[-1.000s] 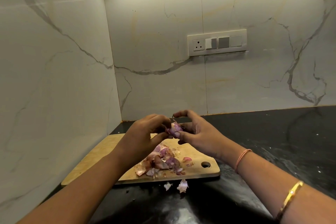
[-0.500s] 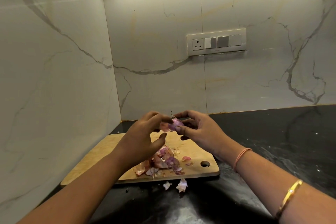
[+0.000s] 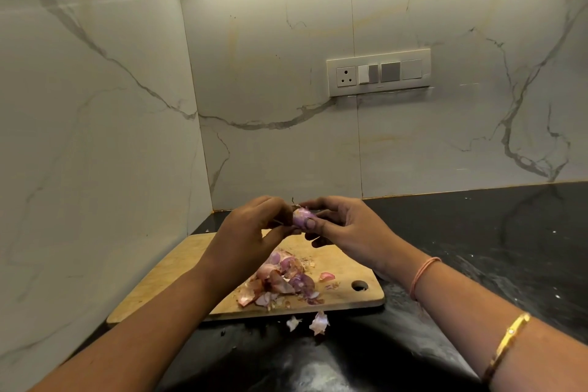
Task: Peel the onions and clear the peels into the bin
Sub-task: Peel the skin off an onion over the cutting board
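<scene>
Onion (image 3: 300, 216): small, purple, held above my cutting board (image 3: 178, 267) | my left hand (image 3: 251, 229): fingers pinching its left side | my right hand (image 3: 343, 226): thumb and fingers gripping its right | peels (image 3: 280, 280): heaped on board; two scraps (image 3: 318, 323) on black counter (image 3: 477, 248)

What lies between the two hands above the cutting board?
In the head view, a small purple onion lies there, held from either side by the left hand and the right hand.

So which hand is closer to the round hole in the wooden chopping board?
Right. The right hand hangs just behind the round hole in the wooden chopping board; the left hand is farther off, to the hole's left.
</scene>
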`<control>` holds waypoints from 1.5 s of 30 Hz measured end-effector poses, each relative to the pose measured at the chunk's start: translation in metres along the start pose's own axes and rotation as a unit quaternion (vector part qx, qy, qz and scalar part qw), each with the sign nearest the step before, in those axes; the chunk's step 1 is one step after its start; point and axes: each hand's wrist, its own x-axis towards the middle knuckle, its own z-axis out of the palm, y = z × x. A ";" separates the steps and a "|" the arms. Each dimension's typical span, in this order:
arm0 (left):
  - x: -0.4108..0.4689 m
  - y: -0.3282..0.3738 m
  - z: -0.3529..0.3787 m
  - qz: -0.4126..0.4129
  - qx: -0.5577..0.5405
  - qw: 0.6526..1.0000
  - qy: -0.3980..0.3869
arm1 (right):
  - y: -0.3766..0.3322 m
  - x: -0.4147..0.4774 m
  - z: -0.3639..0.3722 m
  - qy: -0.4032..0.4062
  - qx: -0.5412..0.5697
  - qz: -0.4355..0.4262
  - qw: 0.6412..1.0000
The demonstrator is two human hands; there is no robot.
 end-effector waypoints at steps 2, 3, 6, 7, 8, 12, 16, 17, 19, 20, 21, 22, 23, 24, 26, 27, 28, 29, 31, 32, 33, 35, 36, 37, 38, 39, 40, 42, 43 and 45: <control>0.000 0.001 -0.001 -0.010 -0.023 1.000 0.000 | 0.001 0.000 -0.001 0.001 -0.008 -0.004 1.000; 0.000 0.001 -0.001 -0.010 -0.027 1.000 -0.006 | 0.001 0.000 -0.001 0.001 -0.014 -0.005 1.000; 0.000 0.000 0.000 -0.001 -0.007 1.000 -0.026 | 0.001 0.000 0.000 -0.004 -0.022 -0.004 1.000; 0.000 -0.001 0.000 -0.001 -0.005 1.000 -0.026 | 0.001 0.000 0.000 -0.006 -0.022 -0.003 1.000; -0.001 0.000 0.000 -0.003 -0.005 1.000 -0.024 | 0.001 0.000 0.000 -0.006 -0.020 -0.003 1.000; 0.000 -0.001 -0.001 -0.001 0.011 1.000 -0.009 | 0.000 0.000 -0.001 0.001 0.000 0.001 1.000; -0.001 0.000 -0.001 -0.006 -0.009 1.000 -0.009 | 0.001 0.000 -0.001 0.001 0.005 -0.001 1.000; -0.001 0.000 -0.001 0.000 -0.003 1.000 -0.015 | 0.001 0.000 -0.001 -0.001 0.007 -0.001 1.000; -0.001 0.001 -0.001 0.007 0.011 1.000 -0.021 | 0.002 0.001 -0.001 -0.003 0.008 -0.001 1.000; -0.001 0.001 -0.001 0.007 0.014 1.000 -0.021 | 0.002 0.001 -0.001 -0.002 0.007 0.000 1.000; -0.001 0.002 -0.001 0.007 0.016 1.000 -0.021 | 0.003 0.001 -0.002 -0.001 0.003 0.002 1.000; -0.001 0.002 -0.001 0.007 0.018 1.000 -0.021 | 0.004 0.001 -0.002 0.000 -0.003 0.003 1.000; -0.001 0.002 -0.001 0.006 0.021 1.000 -0.021 | 0.004 0.001 -0.002 -0.001 -0.008 0.003 1.000; -0.001 0.001 -0.001 0.006 0.021 1.000 -0.021 | 0.004 0.002 -0.002 -0.001 -0.011 0.003 1.000; -0.001 0.000 0.000 0.008 0.023 1.000 -0.019 | 0.004 0.002 -0.002 0.002 0.001 0.006 1.000; -0.001 -0.001 0.000 0.008 0.026 0.999 -0.016 | 0.004 0.002 -0.002 0.005 0.011 0.008 1.000; -0.001 -0.001 0.000 0.007 0.028 1.000 -0.012 | 0.003 0.002 -0.002 0.007 0.018 0.009 1.000; -0.001 -0.001 0.000 0.004 0.025 1.000 -0.009 | 0.003 0.002 -0.002 0.007 0.021 0.010 1.000; -0.001 0.000 -0.001 0.002 0.006 1.000 -0.007 | 0.002 0.002 -0.002 0.003 0.022 0.010 1.000; -0.001 0.000 -0.001 0.004 0.000 1.000 -0.011 | 0.002 0.002 -0.002 0.001 0.022 0.012 1.000; -0.001 0.001 0.000 0.005 0.000 1.000 -0.015 | 0.002 0.001 -0.002 -0.001 0.023 0.013 1.000; -0.001 0.002 0.000 0.000 0.006 1.000 -0.015 | 0.003 0.001 -0.002 -0.001 0.023 0.018 1.000; -0.001 0.002 0.000 -0.006 0.007 1.000 -0.012 | 0.004 0.002 -0.002 0.001 0.022 0.020 1.000; -0.001 0.002 0.000 -0.010 0.007 1.000 -0.011 | 0.004 0.001 -0.002 0.003 0.023 0.022 0.999; -0.001 0.002 0.000 -0.013 0.006 1.000 -0.011 | 0.004 0.001 -0.002 0.004 0.023 0.023 0.999; -0.002 0.002 0.000 -0.015 0.005 1.000 -0.013 | 0.004 0.001 -0.002 0.002 0.024 0.024 0.999; -0.002 0.002 0.001 -0.017 0.005 1.000 -0.015 | 0.004 0.001 -0.002 0.001 0.023 0.025 0.999; -0.002 0.001 0.001 -0.022 0.003 1.000 -0.013 | 0.004 0.001 -0.001 0.001 0.022 0.026 0.999; -0.002 0.001 0.001 -0.028 0.003 1.000 -0.006 | 0.003 0.001 -0.001 0.003 0.027 0.028 0.999; -0.002 0.001 0.000 -0.040 0.004 0.999 0.010 | 0.002 0.001 -0.001 0.007 0.053 0.032 0.998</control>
